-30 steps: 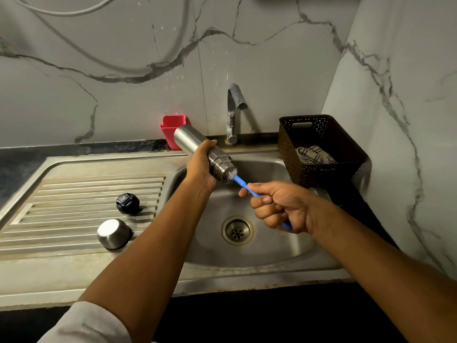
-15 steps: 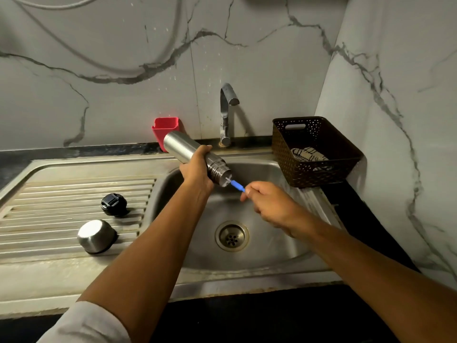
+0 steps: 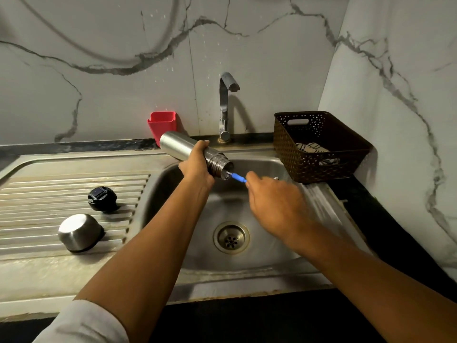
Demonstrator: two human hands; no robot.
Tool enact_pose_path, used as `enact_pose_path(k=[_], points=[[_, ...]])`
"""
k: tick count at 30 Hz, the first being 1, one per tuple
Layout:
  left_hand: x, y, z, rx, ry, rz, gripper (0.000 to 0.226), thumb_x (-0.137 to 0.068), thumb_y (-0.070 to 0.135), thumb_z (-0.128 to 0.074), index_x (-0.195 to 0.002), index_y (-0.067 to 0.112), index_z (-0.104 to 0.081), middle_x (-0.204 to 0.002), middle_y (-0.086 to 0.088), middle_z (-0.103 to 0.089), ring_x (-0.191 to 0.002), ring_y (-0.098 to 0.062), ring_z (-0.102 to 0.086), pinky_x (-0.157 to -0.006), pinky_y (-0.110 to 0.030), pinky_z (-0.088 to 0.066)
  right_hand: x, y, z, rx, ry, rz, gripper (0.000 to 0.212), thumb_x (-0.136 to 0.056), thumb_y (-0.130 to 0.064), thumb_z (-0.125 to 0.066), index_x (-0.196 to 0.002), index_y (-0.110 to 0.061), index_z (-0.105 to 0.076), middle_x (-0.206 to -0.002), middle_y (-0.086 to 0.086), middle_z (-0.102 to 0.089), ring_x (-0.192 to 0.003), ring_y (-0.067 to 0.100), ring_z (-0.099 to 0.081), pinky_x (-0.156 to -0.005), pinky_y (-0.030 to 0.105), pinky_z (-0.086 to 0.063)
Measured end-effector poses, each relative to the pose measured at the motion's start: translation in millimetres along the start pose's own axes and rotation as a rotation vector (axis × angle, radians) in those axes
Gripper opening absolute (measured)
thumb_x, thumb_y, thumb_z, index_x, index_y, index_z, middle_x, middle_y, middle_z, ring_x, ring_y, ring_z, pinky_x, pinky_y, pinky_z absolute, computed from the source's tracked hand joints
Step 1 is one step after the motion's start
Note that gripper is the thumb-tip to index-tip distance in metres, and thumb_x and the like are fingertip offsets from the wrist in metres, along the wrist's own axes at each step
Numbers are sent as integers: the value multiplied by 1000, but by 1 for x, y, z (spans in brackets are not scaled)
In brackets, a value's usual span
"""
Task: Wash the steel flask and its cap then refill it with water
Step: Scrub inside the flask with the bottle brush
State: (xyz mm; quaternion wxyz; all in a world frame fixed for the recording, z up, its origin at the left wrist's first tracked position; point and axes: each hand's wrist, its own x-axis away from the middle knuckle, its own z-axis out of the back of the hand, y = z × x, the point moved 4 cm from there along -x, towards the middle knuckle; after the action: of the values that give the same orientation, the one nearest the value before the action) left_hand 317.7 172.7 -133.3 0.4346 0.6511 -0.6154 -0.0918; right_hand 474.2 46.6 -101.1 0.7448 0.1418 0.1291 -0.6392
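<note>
The left hand (image 3: pixel 196 163) has its grip curled round the flask (image 3: pixel 176 146), tilted over the sink (image 3: pixel 235 271), the right hand (image 3: pixel 274 196) pinches a blue brush (image 3: pixel 238 177) pushed into its mouth, and the steel cap (image 3: pixel 79 232) and black stopper (image 3: pixel 102 199) sit left on the drainboard (image 3: pixel 49 191).

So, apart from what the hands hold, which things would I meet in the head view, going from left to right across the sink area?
steel cup → black cap → red container → tap → brown basket
</note>
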Motion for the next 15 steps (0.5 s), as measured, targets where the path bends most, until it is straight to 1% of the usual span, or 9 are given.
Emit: enact_pose_path(k=[2, 4, 7, 9, 10, 11, 12, 14, 15], points=[[-2, -4, 2, -16, 3, -2, 74, -75, 11, -86, -134, 10, -41, -118, -19, -65, -89, -32, -74, -71, -47, -65, -1, 1, -8, -222, -63, -30, 20, -109, -32, -37, -102, -23, -53, -68, -6, -51, -55, 19, -45, -46, 33, -26], [-6, -6, 5, -20, 11, -5, 73, -76, 11, -86, -134, 10, -41, -117, -19, -64, -90, -33, -74, -73, -49, -65, -8, 5, -20, -648, -244, -163, 25, -106, -30, -41, -92, -20, -59, -63, -5, -53, -52, 17, -48, -48, 32, -34], [-8, -7, 7, -12, -25, -3, 75, -72, 12, -87, -134, 7, -44, -113, -17, -66, -80, -30, -73, -62, -44, -63, -3, 3, -38, -1402, -625, -569, 22, -105, -24, -45, -95, -16, -62, -54, -7, -35, -39, 7, -26, -35, 17, -20], [-6, -6, 6, -20, -62, -6, 83, -66, 14, -89, -136, 8, -44, -114, -18, -66, -77, -30, -72, -62, -43, -61, 5, -2, -39, -1662, -771, -713, 21, -108, -27, -43, -103, -14, -59, -53, -7, -28, -38, 4, -20, -31, 13, -15], [-7, -6, 5, -26, -74, -15, 86, -64, 15, -89, -137, 9, -43, -116, -18, -66, -78, -30, -72, -64, -43, -61, 7, -3, -41, -1688, -771, -724, 22, -109, -28, -43, -106, -13, -59, -54, -7, -29, -38, 3, -20, -30, 13, -16], [-8, -5, 5, -28, -85, -25, 86, -65, 14, -90, -137, 9, -42, -118, -19, -65, -80, -31, -73, -65, -44, -62, 6, -2, -42, -1624, -719, -683, 23, -108, -29, -43, -107, -12, -60, -54, -7, -32, -39, 4, -23, -32, 15, -18], [-8, -4, 4, -31, -89, -36, 85, -67, 13, -89, -137, 10, -41, -121, -19, -65, -84, -31, -73, -66, -45, -63, 5, 0, -40, -1443, -612, -576, 23, -108, -30, -45, -107, -13, -61, -56, -7, -38, -40, 7, -29, -35, 18, -22], [-9, -4, 4, -53, -69, -63, 81, -73, 12, -88, -137, 11, -39, -123, -20, -62, -92, -33, -73, -73, -50, -65, 4, 3, -27, -804, -337, -265, 21, -107, -34, -45, -103, -18, -57, -67, -6, -51, -52, 15, -47, -45, 27, -30], [-9, -6, 5, -69, -54, -72, 79, -76, 12, -87, -138, 12, -38, -122, -19, -61, -94, -33, -72, -76, -52, -65, 6, 4, -22, -475, -212, -135, 21, -108, -35, -43, -103, -19, -55, -74, -5, -55, -59, 19, -51, -47, 31, -28]])
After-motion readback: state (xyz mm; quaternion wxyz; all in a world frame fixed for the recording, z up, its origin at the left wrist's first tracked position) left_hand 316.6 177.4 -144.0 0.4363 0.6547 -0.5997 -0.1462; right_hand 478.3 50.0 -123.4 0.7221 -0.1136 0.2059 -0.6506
